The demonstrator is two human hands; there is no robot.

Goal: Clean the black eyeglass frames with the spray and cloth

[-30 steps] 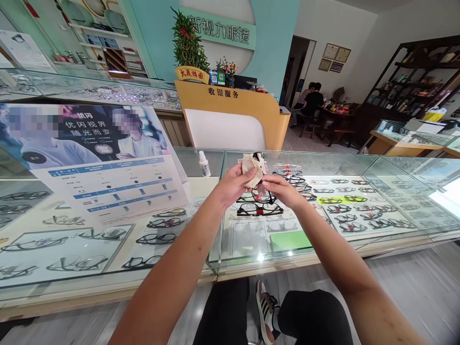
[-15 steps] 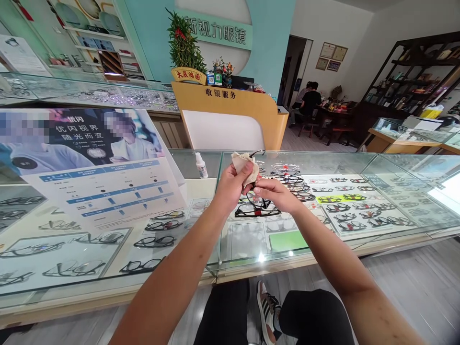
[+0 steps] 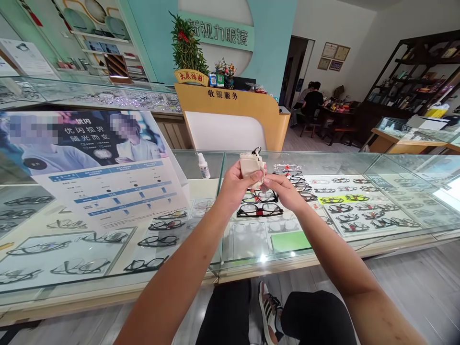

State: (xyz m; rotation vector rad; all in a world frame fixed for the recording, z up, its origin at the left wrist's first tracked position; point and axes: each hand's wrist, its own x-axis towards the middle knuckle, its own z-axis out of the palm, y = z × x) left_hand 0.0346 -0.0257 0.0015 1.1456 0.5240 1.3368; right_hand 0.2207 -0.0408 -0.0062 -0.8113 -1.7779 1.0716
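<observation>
Above the glass counter, my left hand (image 3: pixel 233 183) is closed on a cream cloth (image 3: pixel 249 166), its thumb pressed across the front. A dark piece of an eyeglass frame (image 3: pixel 256 151) sticks up behind the cloth; the rest of that frame is mostly hidden. My right hand (image 3: pixel 282 189) pinches at the lower right edge of the cloth, its fingertips close to my left thumb. What lies between those fingertips is too small to tell. Black glasses with a red tag (image 3: pixel 259 210) rest just below my hands. A white spray bottle (image 3: pixel 203 166) stands upright to the left.
A large printed sign (image 3: pixel 108 167) stands on the counter at the left. Rows of glasses (image 3: pixel 352 208) fill the glass case (image 3: pixel 381 239) on the right. Behind is a yellow cashier desk (image 3: pixel 230 105). Two people (image 3: pixel 312 101) sit at the back right.
The cloth has been turned and now shows a broader flat face. The frame's arm that stuck out to the right is mostly covered. Both hands have shifted slightly right.
</observation>
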